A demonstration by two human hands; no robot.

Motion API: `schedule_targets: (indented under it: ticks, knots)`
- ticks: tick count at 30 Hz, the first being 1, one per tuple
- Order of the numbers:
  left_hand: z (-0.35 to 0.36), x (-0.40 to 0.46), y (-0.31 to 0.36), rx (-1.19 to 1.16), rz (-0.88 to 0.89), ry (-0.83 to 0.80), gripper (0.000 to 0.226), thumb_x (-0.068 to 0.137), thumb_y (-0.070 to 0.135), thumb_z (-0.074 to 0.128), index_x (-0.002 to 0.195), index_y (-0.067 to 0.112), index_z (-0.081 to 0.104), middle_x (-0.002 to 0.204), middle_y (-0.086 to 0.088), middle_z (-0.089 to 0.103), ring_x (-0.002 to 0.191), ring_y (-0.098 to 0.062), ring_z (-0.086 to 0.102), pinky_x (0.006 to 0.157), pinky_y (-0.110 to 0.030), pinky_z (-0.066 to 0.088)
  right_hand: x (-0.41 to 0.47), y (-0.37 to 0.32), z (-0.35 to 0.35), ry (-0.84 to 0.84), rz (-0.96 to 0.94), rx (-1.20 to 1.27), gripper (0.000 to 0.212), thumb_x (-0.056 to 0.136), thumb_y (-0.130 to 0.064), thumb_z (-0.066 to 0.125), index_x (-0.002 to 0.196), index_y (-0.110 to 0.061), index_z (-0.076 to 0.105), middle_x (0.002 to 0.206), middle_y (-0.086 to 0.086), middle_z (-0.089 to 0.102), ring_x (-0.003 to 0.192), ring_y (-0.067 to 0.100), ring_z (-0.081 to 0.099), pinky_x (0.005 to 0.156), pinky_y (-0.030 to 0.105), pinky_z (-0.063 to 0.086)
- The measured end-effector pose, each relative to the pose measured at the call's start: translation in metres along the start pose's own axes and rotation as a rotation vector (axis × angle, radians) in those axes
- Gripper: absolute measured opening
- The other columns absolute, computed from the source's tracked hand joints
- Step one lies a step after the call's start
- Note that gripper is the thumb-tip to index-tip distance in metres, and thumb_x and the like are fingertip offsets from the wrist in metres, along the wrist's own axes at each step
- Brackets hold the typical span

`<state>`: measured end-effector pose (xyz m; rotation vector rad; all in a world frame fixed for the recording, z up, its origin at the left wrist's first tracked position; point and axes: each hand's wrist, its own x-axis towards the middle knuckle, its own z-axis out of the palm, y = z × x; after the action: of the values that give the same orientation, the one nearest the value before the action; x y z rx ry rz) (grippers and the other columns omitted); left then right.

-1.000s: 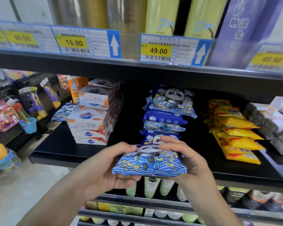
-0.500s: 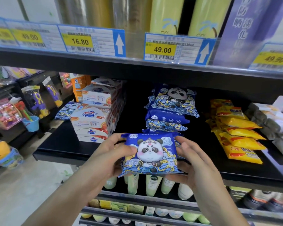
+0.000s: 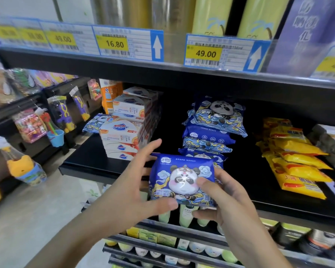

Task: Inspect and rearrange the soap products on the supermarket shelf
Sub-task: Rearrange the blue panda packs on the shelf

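Observation:
I hold a blue panda soap pack (image 3: 182,178) upright, its printed face toward me, in front of the black shelf (image 3: 97,165). My left hand (image 3: 132,188) grips its left side, thumb under the bottom edge and fingers spread behind. My right hand (image 3: 222,198) holds the right side with the thumb on the panda face. Behind the pack a stack of the same blue panda packs (image 3: 213,130) rises on the shelf. White boxed soaps (image 3: 124,136) are stacked to the left, and yellow soap packs (image 3: 296,159) lie in a row to the right.
One more blue panda pack (image 3: 95,122) lies behind the white boxes. An upper shelf with price tags (image 3: 203,53) hangs overhead. Bottles fill the lower shelves (image 3: 182,246). Hanging toys (image 3: 60,117) line the neighbouring rack at left. Grey-wrapped goods (image 3: 329,140) sit at far right.
The pack was tipped from lying flat to upright, face toward me. My left fingers have spread wider and my right thumb has moved onto the panda face.

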<state>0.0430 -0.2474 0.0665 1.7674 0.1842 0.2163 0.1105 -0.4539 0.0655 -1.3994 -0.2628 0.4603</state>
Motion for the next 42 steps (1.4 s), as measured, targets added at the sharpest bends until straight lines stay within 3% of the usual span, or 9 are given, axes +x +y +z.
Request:
schedule_targets:
  ticks: [4,9,16,19,21,28,31,35,42]
  knots:
    - [-0.013,-0.025,0.003,0.592,0.236,0.042,0.101,0.062,0.050,0.093,0.142,0.057,0.031,0.151,0.034,0.016,0.135,0.010,0.036,0.095,-0.019,0.053,0.000,0.005,0.015,-0.042,0.038,0.002,0.018,0.091,-0.018,0.068,0.109,-0.022,0.071,0.098,0.000,0.079,0.088,0.019,0.076,0.060,0.038,0.060]
    - [-0.049,-0.041,-0.001,0.916,0.398,0.093,0.089,0.069,0.062,0.080,0.143,0.048,0.034,0.139,0.035,0.033,0.136,0.006,0.028,0.109,-0.021,0.039,0.000,0.012,0.051,-0.145,0.038,-0.037,0.034,0.076,-0.032,0.073,0.109,-0.025,0.071,0.100,0.000,0.079,0.092,0.019,0.075,0.066,0.042,0.062]
    - [-0.149,-0.048,-0.010,0.842,0.387,0.157,0.079,0.064,0.066,0.075,0.133,0.048,0.042,0.126,0.034,0.046,0.119,0.002,0.048,0.091,-0.028,0.052,0.026,0.025,0.118,-0.039,0.020,0.001,0.030,0.091,-0.043,0.057,0.102,-0.023,0.078,0.097,0.008,0.078,0.073,0.019,0.073,0.070,0.042,0.058]
    - [-0.204,-0.037,-0.019,0.857,0.348,0.200,0.084,0.061,0.066,0.078,0.135,0.049,0.042,0.126,0.032,0.049,0.117,0.000,0.051,0.092,-0.033,0.052,0.042,0.041,0.142,0.145,-0.209,-0.394,0.014,0.097,-0.021,0.066,0.101,-0.032,0.074,0.097,-0.010,0.076,0.088,0.007,0.072,0.081,0.029,0.057]
    - [-0.239,-0.021,-0.023,0.826,0.338,0.205,0.082,0.061,0.056,0.087,0.132,0.046,0.047,0.121,0.031,0.051,0.113,0.003,0.050,0.092,-0.019,0.047,0.053,0.051,0.150,0.227,-0.327,-0.720,0.018,0.095,-0.023,0.068,0.106,-0.036,0.071,0.102,-0.018,0.072,0.099,0.001,0.065,0.089,0.026,0.052]
    - [-0.301,0.072,-0.029,0.808,0.359,0.157,0.087,0.061,0.044,0.093,0.137,0.027,0.053,0.123,0.011,0.059,0.108,-0.007,0.062,0.091,-0.033,0.057,0.080,0.081,0.157,0.472,-0.362,-1.338,0.031,0.080,-0.025,0.079,0.110,-0.019,0.075,0.104,0.006,0.067,0.092,0.032,0.056,0.087,0.044,0.049]
    - [-0.302,0.113,-0.035,0.815,0.342,0.114,0.086,0.064,0.040,0.093,0.138,0.027,0.052,0.125,0.009,0.058,0.107,-0.010,0.061,0.086,-0.024,0.051,0.083,0.083,0.158,0.508,-0.361,-1.372,0.029,0.078,-0.027,0.080,0.106,-0.021,0.077,0.106,0.004,0.068,0.091,0.031,0.055,0.087,0.043,0.049]
    - [-0.295,0.152,-0.041,0.809,0.283,0.046,0.084,0.067,0.038,0.093,0.138,0.026,0.050,0.125,0.004,0.058,0.108,-0.017,0.061,0.094,-0.039,0.055,0.085,0.081,0.154,0.497,-0.342,-1.366,0.029,0.077,-0.027,0.081,0.106,-0.024,0.076,0.106,0.001,0.067,0.087,0.026,0.051,0.085,0.041,0.047]
    - [-0.290,0.183,-0.054,0.768,0.266,-0.055,0.087,0.072,0.035,0.091,0.147,0.024,0.047,0.129,0.000,0.051,0.114,-0.017,0.056,0.099,-0.034,0.051,0.082,0.084,0.163,0.558,-0.360,-1.366,0.025,0.077,-0.023,0.080,0.102,-0.021,0.076,0.098,-0.001,0.066,0.080,0.018,0.043,0.078,0.041,0.050]
